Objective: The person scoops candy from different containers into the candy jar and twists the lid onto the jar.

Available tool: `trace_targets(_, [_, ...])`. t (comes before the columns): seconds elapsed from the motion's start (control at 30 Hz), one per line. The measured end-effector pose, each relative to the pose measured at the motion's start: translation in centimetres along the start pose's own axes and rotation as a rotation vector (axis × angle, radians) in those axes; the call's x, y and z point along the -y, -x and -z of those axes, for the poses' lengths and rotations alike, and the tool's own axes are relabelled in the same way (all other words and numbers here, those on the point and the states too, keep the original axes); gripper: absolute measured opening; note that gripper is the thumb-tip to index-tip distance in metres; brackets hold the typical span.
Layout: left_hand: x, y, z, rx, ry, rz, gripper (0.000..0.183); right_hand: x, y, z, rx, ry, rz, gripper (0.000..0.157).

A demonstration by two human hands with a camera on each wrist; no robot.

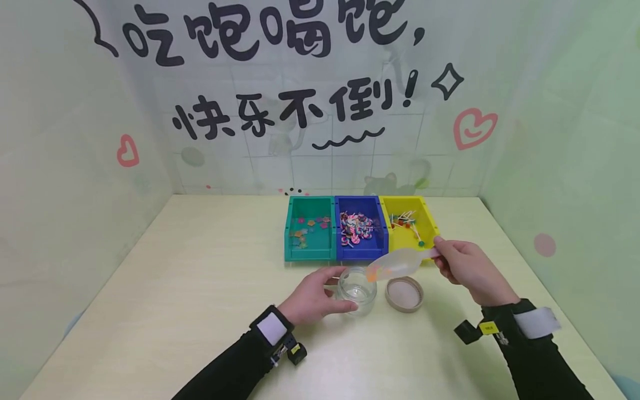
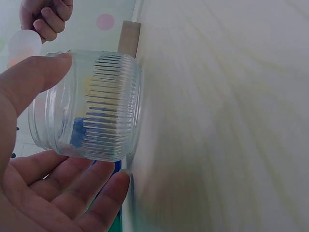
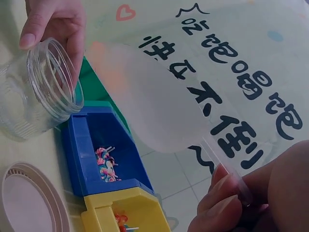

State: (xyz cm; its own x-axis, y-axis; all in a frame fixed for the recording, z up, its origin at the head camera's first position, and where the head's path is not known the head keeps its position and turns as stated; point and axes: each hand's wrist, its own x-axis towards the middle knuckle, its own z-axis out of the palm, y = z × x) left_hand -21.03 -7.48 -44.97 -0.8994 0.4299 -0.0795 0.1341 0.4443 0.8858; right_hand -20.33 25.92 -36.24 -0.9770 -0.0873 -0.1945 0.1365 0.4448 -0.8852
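A clear glass jar [image 1: 356, 290] with ribbed sides stands upright and uncovered on the table. My left hand [image 1: 316, 297] holds it from the left, thumb on the near side and fingers along the far side. In the left wrist view, the thumb presses the jar [image 2: 91, 106] near its neck. Pinched by its handle in my right hand [image 1: 465, 269] is a translucent plastic scoop [image 1: 402, 262]. Its tip hangs over the jar's right rim, with orange pieces showing in it. From the right wrist view, the scoop [image 3: 159, 101] is seen from its underside.
Beyond the jar, a green bin [image 1: 311, 256] holds small flower-like pieces. The adjoining blue bin [image 1: 362, 253] has swirl lollipop pieces, and the yellow bin [image 1: 425, 214] has small ball-headed sticks. A round beige lid [image 1: 404, 294] lies right of the jar. Printed curtains surround the table.
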Motion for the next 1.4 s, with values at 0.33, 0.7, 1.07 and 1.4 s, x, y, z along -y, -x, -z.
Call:
trace_targets(0.33, [0.0, 0.1, 0.1, 0.0, 0.01, 0.0, 0.078, 0.3, 0.0, -0.4, -0.016, 0.051, -0.019, 0.05])
trace_targets(0.7, [0.3, 0.0, 0.0, -0.002, 0.01, -0.013, 0.077, 0.7, 0.2, -0.5, -0.021, 0.062, -0.032, 0.054])
trace_targets(1.07, [0.4, 0.1, 0.0, 0.005, 0.02, -0.008, 0.077, 1.1, 0.3, -0.8, -0.023, 0.052, -0.038, 0.056])
trace_targets(1.4, [0.2, 0.0, 0.1, 0.01, 0.014, 0.011, 0.078, 1.1, 0.4, -0.7, -0.024, 0.03, -0.047, 0.056])
